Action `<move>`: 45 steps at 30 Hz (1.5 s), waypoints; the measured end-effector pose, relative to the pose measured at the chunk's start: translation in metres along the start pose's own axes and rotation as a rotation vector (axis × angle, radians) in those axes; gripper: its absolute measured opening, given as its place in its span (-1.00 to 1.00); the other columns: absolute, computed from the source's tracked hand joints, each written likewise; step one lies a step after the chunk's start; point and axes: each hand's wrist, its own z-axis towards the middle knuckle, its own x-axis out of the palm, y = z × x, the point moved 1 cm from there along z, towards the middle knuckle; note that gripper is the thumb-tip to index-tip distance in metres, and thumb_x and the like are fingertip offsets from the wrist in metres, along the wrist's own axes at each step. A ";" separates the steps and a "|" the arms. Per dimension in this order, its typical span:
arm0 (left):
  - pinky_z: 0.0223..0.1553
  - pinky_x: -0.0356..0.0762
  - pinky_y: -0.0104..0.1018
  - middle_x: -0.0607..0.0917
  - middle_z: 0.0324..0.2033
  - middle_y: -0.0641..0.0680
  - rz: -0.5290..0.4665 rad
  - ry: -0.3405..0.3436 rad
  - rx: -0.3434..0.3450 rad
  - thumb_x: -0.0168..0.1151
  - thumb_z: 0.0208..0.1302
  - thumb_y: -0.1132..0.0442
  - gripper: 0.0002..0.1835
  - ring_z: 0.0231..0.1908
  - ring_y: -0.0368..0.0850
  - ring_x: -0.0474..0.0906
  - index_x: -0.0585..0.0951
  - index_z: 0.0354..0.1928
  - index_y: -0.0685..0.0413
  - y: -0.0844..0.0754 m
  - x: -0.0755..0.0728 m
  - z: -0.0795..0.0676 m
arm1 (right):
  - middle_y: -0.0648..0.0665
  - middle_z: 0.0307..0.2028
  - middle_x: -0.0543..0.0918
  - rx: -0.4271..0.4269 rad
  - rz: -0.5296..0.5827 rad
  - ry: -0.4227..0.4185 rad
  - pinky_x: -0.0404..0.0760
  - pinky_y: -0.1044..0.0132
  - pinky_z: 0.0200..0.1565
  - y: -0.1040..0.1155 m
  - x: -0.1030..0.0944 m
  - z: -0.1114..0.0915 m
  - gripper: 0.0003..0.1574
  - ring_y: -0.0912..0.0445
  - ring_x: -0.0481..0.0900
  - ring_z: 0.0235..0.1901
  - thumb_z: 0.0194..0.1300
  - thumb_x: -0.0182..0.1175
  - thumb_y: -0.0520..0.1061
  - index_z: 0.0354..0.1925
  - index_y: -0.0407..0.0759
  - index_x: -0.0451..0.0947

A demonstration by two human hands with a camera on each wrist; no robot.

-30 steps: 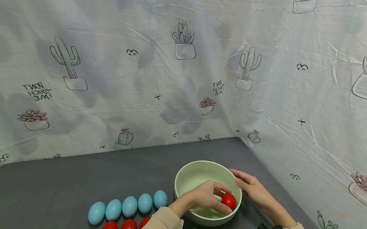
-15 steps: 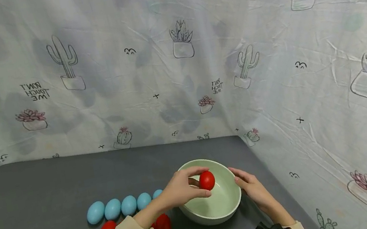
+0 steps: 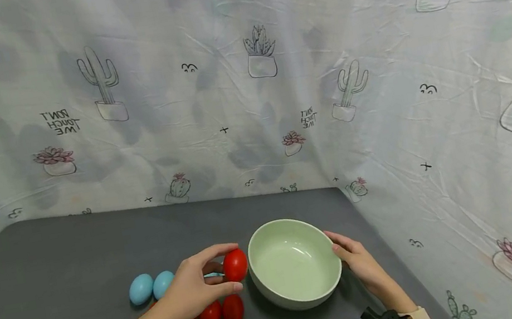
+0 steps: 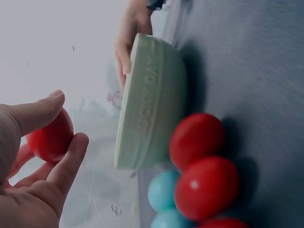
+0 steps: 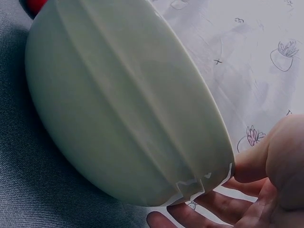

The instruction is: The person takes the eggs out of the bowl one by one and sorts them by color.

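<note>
My left hand (image 3: 188,289) pinches a red egg (image 3: 235,265) between thumb and fingertips, held above the table just left of the bowl. The left wrist view shows the same egg (image 4: 52,137) in the fingers, apart from the bowl. The pale green bowl (image 3: 304,298) stands on the table with nothing inside; raised lettering runs along its outer wall (image 4: 149,95). At the bowl's right side my right hand (image 3: 365,265) holds the rim, with the thumb at the edge and the fingers (image 5: 190,216) against the outside.
Several red eggs (image 3: 233,311) lie in a row left of the bowl, partly behind my left arm. Behind them is a row of light blue eggs (image 3: 141,289), some hidden by the hand. A cactus-print curtain (image 3: 226,102) borders the grey table (image 3: 74,257) at the back and right.
My left hand has lifted the red egg out of the bowl and carried it left past the rim. The right hand stays at the bowl's right side.
</note>
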 end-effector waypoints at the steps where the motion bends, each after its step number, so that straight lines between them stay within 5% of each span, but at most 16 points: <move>1: -0.07 0.65 -0.29 0.58 0.11 0.04 0.014 -0.006 -0.009 0.50 0.14 0.13 -0.33 -0.03 -0.05 0.62 0.47 0.31 -0.18 0.000 -0.003 -0.004 | -0.36 0.37 0.28 -0.001 0.001 -0.004 0.61 0.20 0.02 0.000 -0.001 0.000 -0.42 -0.22 0.42 0.22 0.59 -0.08 -0.15 0.46 -0.29 0.16; 16: -0.19 0.70 -0.24 0.48 0.12 0.08 0.118 -0.167 0.034 0.54 0.09 0.18 -0.38 -0.14 -0.06 0.66 0.51 0.22 -0.14 0.018 -0.050 -0.054 | -0.38 0.36 0.29 -0.001 0.010 -0.004 0.62 0.22 0.01 -0.001 -0.001 0.001 -0.41 -0.22 0.43 0.20 0.59 -0.07 -0.14 0.46 -0.32 0.17; 22: -0.22 0.69 -0.29 0.53 0.08 -0.05 0.289 -0.240 0.104 0.56 0.06 0.13 -0.37 -0.18 -0.15 0.67 0.52 0.20 -0.20 0.018 -0.066 -0.066 | -0.38 0.36 0.28 0.002 0.002 0.005 0.62 0.22 -0.01 -0.001 0.001 0.002 -0.41 -0.22 0.44 0.20 0.59 -0.07 -0.12 0.46 -0.31 0.16; 27: -0.26 0.69 -0.34 0.54 0.03 -0.09 0.452 -0.289 0.086 0.58 0.02 0.11 -0.36 -0.19 -0.19 0.65 0.53 0.19 -0.22 0.024 -0.084 -0.080 | -0.37 0.36 0.28 0.004 0.002 -0.003 0.63 0.22 -0.02 -0.001 -0.001 0.001 -0.41 -0.22 0.44 0.19 0.59 -0.08 -0.13 0.46 -0.30 0.17; 30: -0.27 0.68 -0.37 0.54 0.00 -0.11 0.506 -0.310 0.080 0.60 -0.01 0.11 -0.35 -0.20 -0.23 0.64 0.55 0.17 -0.21 0.030 -0.092 -0.090 | -0.38 0.36 0.28 0.002 -0.005 0.002 0.63 0.22 -0.02 0.000 -0.002 0.000 -0.41 -0.22 0.44 0.19 0.60 -0.09 -0.12 0.46 -0.30 0.16; 38: -0.26 0.63 -0.53 0.54 -0.05 -0.13 0.565 -0.346 0.197 0.65 -0.14 0.30 -0.29 -0.18 -0.28 0.62 0.57 0.13 -0.10 0.041 -0.099 -0.107 | -0.37 0.37 0.27 0.018 0.002 -0.007 0.63 0.23 -0.04 0.002 -0.003 -0.002 -0.40 -0.21 0.44 0.20 0.59 -0.06 -0.10 0.46 -0.29 0.16; 45: -0.29 0.65 -0.48 0.54 -0.04 -0.10 0.581 -0.391 0.077 0.66 -0.12 0.20 -0.31 -0.20 -0.33 0.62 0.58 0.13 -0.08 0.050 -0.099 -0.118 | -0.37 0.38 0.25 0.014 0.015 0.009 0.61 0.23 0.01 0.001 -0.002 -0.001 -0.38 -0.21 0.40 0.23 0.59 -0.06 -0.09 0.47 -0.30 0.15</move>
